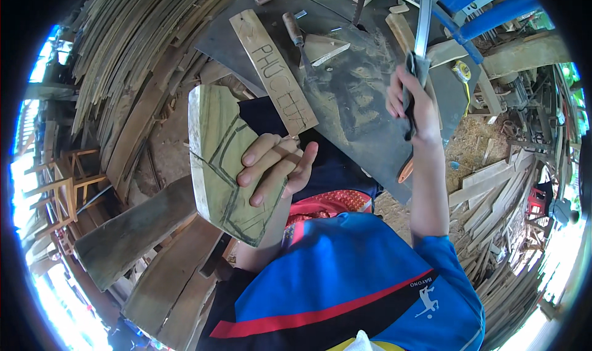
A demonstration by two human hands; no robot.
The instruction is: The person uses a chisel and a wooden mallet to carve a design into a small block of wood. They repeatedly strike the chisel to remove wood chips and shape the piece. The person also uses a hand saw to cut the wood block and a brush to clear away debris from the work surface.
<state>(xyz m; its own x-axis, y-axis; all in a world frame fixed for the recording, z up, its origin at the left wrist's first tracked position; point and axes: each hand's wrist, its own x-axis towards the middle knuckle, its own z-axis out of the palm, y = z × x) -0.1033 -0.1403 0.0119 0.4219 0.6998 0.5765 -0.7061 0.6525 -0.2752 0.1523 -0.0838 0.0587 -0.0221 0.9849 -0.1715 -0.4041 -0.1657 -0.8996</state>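
- Left hand (277,169): fingers gripping a pale wooden block (213,138) marked with dark lines, raised just left of the person's lap.
- Right hand (419,107): closed around a long-bladed tool (422,36), blade pointing away, over the dusty desk (370,126).
- On the desk: a lettered board (271,70) and a chisel (293,29).

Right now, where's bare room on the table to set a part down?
Sawdust aside, the dark grey tabletop is bare between the long pale lettered wooden board and the right hand. Crowded: the far part, with a wooden-handled chisel and pale triangular offcut; the right edge, with the yellow tape measure.
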